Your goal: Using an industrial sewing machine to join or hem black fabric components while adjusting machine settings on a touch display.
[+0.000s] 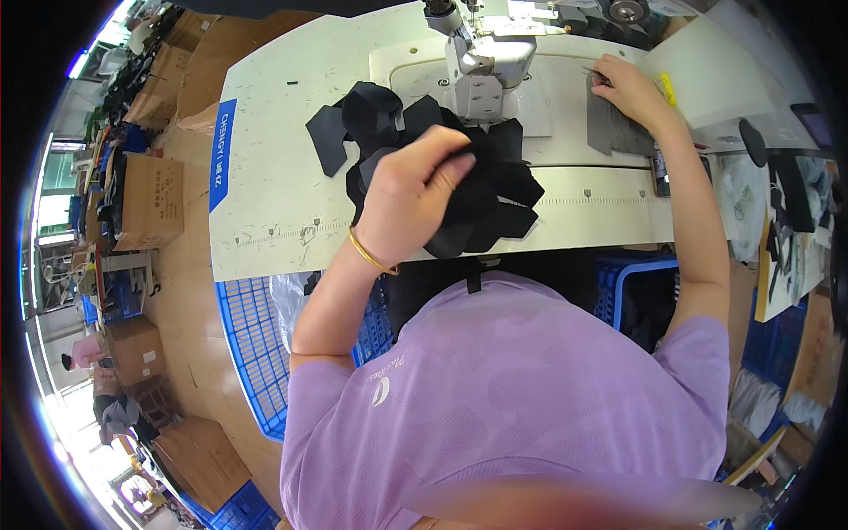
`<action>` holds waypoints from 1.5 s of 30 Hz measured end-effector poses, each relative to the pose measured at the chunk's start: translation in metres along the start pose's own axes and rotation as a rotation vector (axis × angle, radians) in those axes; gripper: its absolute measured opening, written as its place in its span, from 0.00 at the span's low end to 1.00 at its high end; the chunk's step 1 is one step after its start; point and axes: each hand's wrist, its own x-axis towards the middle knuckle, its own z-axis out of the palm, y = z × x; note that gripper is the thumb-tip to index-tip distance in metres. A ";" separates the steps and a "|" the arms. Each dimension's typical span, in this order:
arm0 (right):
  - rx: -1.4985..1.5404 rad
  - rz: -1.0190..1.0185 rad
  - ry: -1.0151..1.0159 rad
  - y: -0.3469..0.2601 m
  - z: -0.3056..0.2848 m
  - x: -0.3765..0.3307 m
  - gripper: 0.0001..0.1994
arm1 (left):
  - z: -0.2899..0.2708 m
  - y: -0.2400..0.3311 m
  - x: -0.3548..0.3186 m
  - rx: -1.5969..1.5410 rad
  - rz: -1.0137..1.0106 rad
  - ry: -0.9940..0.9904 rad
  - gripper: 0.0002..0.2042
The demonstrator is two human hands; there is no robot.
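Note:
Black fabric pieces (495,190) lie in a loose, overlapping heap on the sewing machine table, in front of the sewing machine head (478,75). My left hand (411,194) is closed on the heap, thumb against curled fingers, gripping black fabric; the fingertips are partly hidden. Farther right, my right hand (627,88) reaches to the far end of a flat grey stack of pieces (614,124). Its thumb and fingers are pinched together at the stack's edge. What lies between them is too small to make out.
The white table (283,177) carries scattered thread scraps at left and a ruler scale along its near edge. Blue plastic baskets (252,353) stand below it. A small dark bottle (660,172) sits by my right forearm. Cardboard boxes (148,201) stand to the left.

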 end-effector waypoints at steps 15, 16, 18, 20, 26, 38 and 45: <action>0.046 0.079 0.090 -0.057 -0.035 -0.012 0.14 | 0.010 -0.009 -0.005 -0.232 -0.190 0.345 0.04; 0.151 0.069 0.132 -0.071 -0.047 -0.020 0.14 | 0.009 -0.011 -0.005 -0.229 -0.196 0.350 0.04; 0.192 0.017 0.137 -0.095 -0.077 -0.032 0.12 | 0.006 -0.014 -0.004 -0.147 -0.223 0.359 0.04; 0.248 -0.062 0.140 -0.118 -0.099 -0.044 0.10 | 0.006 -0.013 -0.001 -0.111 -0.193 0.378 0.05; 1.506 -0.215 -0.004 -0.194 -0.102 -0.067 0.05 | 0.019 0.003 0.004 -0.163 -0.233 0.416 0.06; 1.074 0.107 0.128 -0.226 -0.050 -0.033 0.08 | 0.009 -0.002 -0.007 -0.546 -0.086 0.137 0.12; 0.965 0.119 0.267 -0.226 -0.049 -0.036 0.11 | 0.018 0.003 0.001 -0.585 -0.197 0.288 0.06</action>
